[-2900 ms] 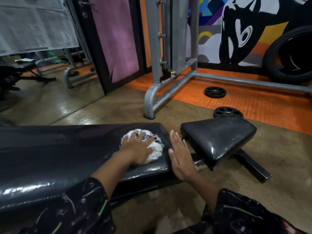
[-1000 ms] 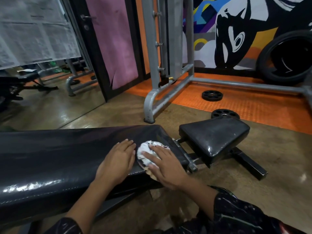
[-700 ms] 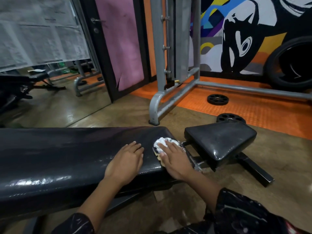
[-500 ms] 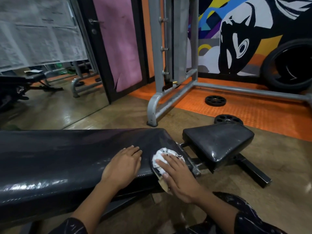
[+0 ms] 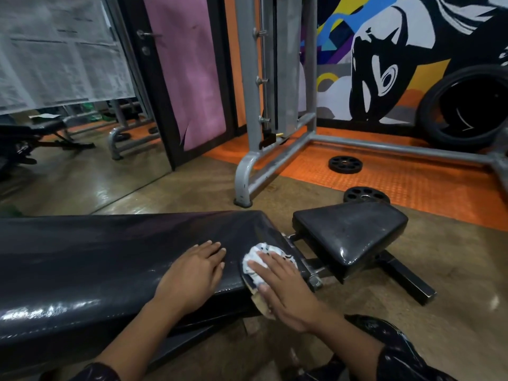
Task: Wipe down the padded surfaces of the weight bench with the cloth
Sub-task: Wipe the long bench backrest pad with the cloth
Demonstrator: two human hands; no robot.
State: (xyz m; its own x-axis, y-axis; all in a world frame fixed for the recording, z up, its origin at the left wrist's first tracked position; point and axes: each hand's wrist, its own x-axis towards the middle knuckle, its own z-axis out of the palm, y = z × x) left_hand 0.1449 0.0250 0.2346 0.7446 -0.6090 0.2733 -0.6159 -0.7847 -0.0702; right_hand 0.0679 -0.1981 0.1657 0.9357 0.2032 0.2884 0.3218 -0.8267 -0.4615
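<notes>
My right hand now presses the crumpled white patterned cloth against the long black padded backrest's end edge, fingers straight and slightly spread; it has slid down from the top. Left hand stays flat beside it. The black wedge-shaped seat pad looks unwiped.

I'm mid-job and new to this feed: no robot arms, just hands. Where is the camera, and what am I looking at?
There is no machine here: a person works with bare hands, and the one camera sits on their head, looking forward and down. The long black pad is the weight bench's back pad; the smaller seat pad lies to its right. The right hand presses a white patterned cloth flat against the long pad's end, fingers straight. The left hand rests flat on top of that pad, holding nothing. Beyond, two weight plates lie on the floor beside a grey machine frame.
</notes>
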